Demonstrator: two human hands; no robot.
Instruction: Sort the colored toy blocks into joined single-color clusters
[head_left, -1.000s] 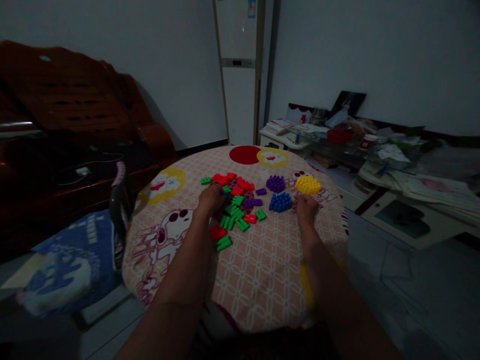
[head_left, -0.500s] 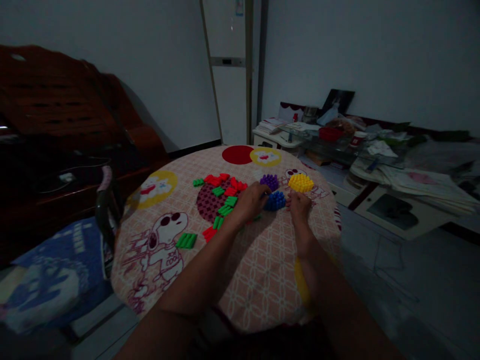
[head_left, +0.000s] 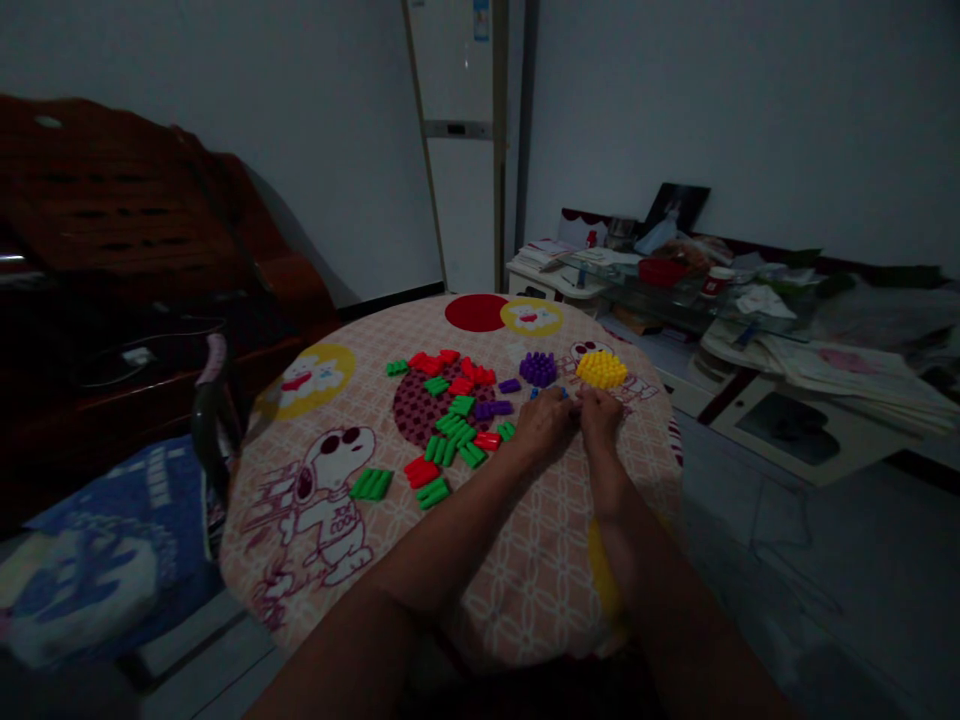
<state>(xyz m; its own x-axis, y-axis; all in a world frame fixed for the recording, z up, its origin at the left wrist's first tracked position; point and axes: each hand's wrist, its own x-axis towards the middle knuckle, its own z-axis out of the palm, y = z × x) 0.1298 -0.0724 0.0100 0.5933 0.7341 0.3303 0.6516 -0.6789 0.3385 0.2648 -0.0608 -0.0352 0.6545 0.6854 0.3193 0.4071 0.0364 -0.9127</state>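
My left hand (head_left: 546,425) is closed over a cluster of blue plastic building blocks (head_left: 535,393), mostly hidden behind its fingers. Close on its right, my right hand (head_left: 601,415) has its fingers curled together at the cluster's other side; the fingertips of both hands nearly meet. Behind them stand a knobbly purple cluster (head_left: 538,369) and a yellow cluster (head_left: 601,370). Left of my left hand lie loose purple pieces (head_left: 493,409), red pieces (head_left: 421,472) and green pieces (head_left: 455,428), scattered in short ridged strips.
Everything lies on a round table with a patterned tablecloth (head_left: 495,560). At left are a chair with a blue cover (head_left: 135,540) and a wooden bench (head_left: 112,210). A low cabinet (head_left: 802,420) cluttered with papers and a red bowl (head_left: 661,268) stands at right.
My left hand has moved right and slightly nearer, now covering most of the blue cluster. Purple, green and red pieces it hid have come into view. My right hand has barely moved.
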